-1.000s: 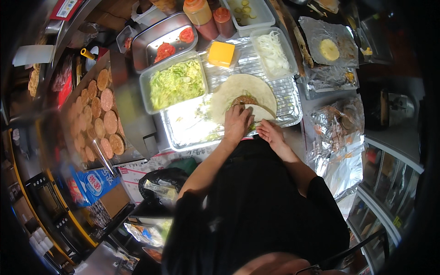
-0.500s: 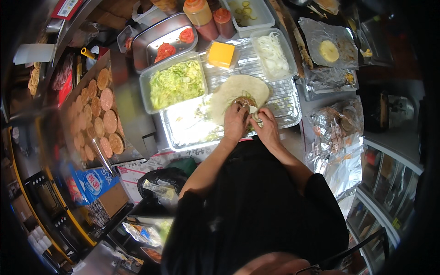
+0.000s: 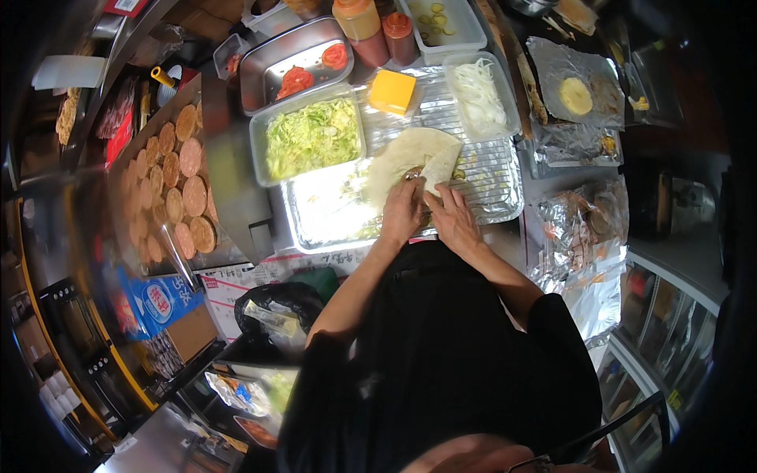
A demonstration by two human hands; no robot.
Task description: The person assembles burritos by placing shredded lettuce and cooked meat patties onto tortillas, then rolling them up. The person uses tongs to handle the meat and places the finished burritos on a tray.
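Note:
A round flatbread wrap (image 3: 390,164) lies on the foil-lined tray (image 3: 315,217) in front of me. Its right side is folded inward over a brown filling (image 3: 413,172), which still shows in part beneath the flap. My left hand (image 3: 402,211) is closed on the near part of the wrap, its fingertips against the filling. Just beside it, my right hand (image 3: 455,219) has its fingers closed at the near end of the folded flap. Both sets of fingertips nearly meet, and the wrap's near edge is hidden under them.
Around the tray stand tubs of shredded lettuce (image 3: 309,140) and sliced onion (image 3: 478,94), with a stack of yellow cheese (image 3: 392,91) between. Behind are a tomato pan (image 3: 264,67), sauce bottles (image 3: 400,39) and a pickle tub (image 3: 441,24). Several patties (image 3: 173,169) lie left; crumpled foil (image 3: 579,236) lies right.
The wrap's right side has come up and over toward the left, covering part of the filling. My right hand has moved slightly with it; the left stays close to its place.

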